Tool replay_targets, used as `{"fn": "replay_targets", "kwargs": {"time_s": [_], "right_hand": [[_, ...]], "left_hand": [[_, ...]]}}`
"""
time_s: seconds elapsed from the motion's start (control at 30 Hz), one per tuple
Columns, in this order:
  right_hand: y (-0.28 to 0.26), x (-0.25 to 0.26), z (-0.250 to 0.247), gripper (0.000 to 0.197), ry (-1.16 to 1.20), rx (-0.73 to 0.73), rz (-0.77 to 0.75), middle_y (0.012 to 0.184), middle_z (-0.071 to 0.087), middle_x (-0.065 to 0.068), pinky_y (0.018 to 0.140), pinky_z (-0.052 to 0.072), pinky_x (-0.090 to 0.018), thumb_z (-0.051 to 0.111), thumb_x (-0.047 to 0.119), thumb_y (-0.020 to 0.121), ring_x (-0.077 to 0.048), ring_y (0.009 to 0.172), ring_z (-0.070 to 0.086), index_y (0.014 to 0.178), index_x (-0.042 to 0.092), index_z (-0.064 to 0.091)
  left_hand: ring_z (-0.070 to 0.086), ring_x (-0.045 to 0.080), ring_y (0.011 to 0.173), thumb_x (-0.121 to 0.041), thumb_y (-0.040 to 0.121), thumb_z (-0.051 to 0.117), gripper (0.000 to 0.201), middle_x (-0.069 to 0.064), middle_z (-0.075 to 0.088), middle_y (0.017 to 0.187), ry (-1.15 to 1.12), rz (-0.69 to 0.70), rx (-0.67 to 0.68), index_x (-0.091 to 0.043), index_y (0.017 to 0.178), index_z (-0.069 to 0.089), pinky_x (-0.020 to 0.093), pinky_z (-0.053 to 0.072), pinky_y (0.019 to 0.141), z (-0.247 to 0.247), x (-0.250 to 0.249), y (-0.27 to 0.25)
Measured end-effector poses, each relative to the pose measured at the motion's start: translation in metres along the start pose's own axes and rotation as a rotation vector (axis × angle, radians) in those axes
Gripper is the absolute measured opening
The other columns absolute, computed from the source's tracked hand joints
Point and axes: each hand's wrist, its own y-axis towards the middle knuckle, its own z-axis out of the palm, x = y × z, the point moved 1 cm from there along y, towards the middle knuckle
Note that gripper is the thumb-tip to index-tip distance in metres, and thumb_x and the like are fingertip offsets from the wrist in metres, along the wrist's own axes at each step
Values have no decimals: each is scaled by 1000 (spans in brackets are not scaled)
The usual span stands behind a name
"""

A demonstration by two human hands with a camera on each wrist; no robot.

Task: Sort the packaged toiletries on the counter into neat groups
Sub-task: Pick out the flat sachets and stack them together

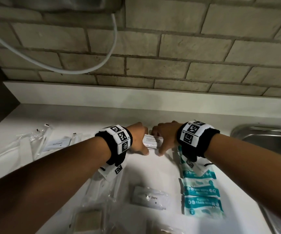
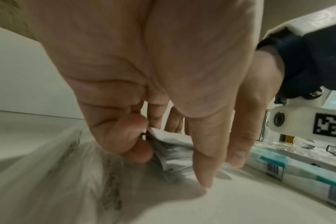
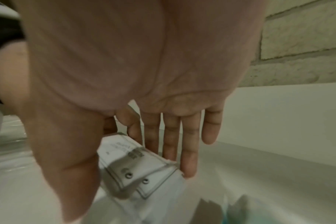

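L hand (image 1: pixel 137 138): centre of head view, fingers curled down on the left end of the shampoo sachets (image 1: pixel 151 142); thumb tip on the counter (image 1: pixel 153 168) at their near edge. L wrist view: fingertips (image 2: pixel 138 153) pinch crumpled sachet film, thumb straight, tip on the countertop.
R hand (image 1: pixel 166 135): just right of centre, mirrors the L one. R wrist view: straight fingers (image 3: pixel 189 151) run down the far side of the sachets, thumb on the near side, packets squeezed between.
Shampoo sachets: small white stack, top one printed "SHAMPOO WITH CONDITIONER", held between both hands, mid-frame, resting on the counter as far as visible. How many in the stack: can't tell.
Wet wipes (image 1: pixel 202 193): teal/white packs in a row, lower right of head view, running from under the R wrist toward the bottom edge, overlapping end to end.
Toothpaste sachet, near (image 1: pixel 150 198): white, lower centre, lying alone, left of the wipes.
Toothpaste sachet, far (image 1: pixel 56 144): left of frame, among clear wrappers.
Clear-wrapped items (image 1: pixel 35 141): loose spread at left; contents too faint to tell. More clear packs (image 1: pixel 100 191) under the L forearm, lower centre-left.
Sink (image 1: pixel 268 137): steel, right edge of frame.
Wall (image 1: pixel 170 48): pale brick tiles, upper half; white cable (image 1: pixel 112 48) looping down, upper left.
Wrist bands: black w/ white marker blocks, both wrists.
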Motion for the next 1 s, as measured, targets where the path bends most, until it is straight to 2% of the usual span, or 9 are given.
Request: {"fn": "replay_targets", "kwargs": {"time_s": [0.07,0.17,0.33,0.43,0.53,0.63,0.8,1.0], "right_hand": [[0,-1,0,57,21,-1,-28,115,64,2,89,47,-31,77,38,71,-22,103,62,121,23,54],[0,-2,3,56,34,-15,-38,120,62,0,85,43,-27,75,31,75,-23,109,60,126,21,53],[0,-5,7,55,31,-46,-13,117,64,-2,90,50,-34,75,27,73,-23,105,62,124,18,57],[0,-6,7,52,25,-47,15,114,65,-5,88,52,-35,76,27,73,-25,103,63,121,16,60],[1,-6,10,47,22,-57,34,107,68,-5,84,53,-34,77,27,71,-26,97,65,114,15,64],[2,-5,13,44,20,-60,45,101,69,-4,80,54,-33,76,27,70,-26,92,66,111,16,65],[3,-1,16,42,-2,-86,69,100,67,-4,78,53,-32,77,33,69,-26,91,66,105,16,65],[2,0,17,44,-16,-87,79,101,66,-4,79,55,-35,76,37,70,-25,89,66,107,17,65]], "left_hand": [[66,22,85,-45,63,82,57,-1,59,97,-20,21,5,-19,110,62,35,57,77,-3,0,-2],[64,22,89,-47,67,80,55,-1,61,98,10,65,-9,-23,113,64,31,53,81,-8,1,-1],[67,20,84,-44,65,82,50,-3,73,94,24,44,7,-25,109,69,32,55,81,-5,-1,2],[68,20,80,-42,66,81,45,-4,72,87,29,48,-3,-24,105,70,30,54,77,-3,-4,5],[65,20,74,-43,66,81,43,-7,66,75,58,62,-4,-25,103,71,27,51,70,-2,-5,7],[62,21,72,-42,67,81,42,-8,61,71,70,76,-9,-24,105,71,26,47,68,-1,-4,8],[57,20,74,-40,70,80,40,-3,59,80,67,92,-39,-23,105,70,24,38,67,2,-3,6],[63,26,90,-40,71,79,45,5,66,100,62,71,-56,-17,109,68,26,44,72,5,-4,6]]}}
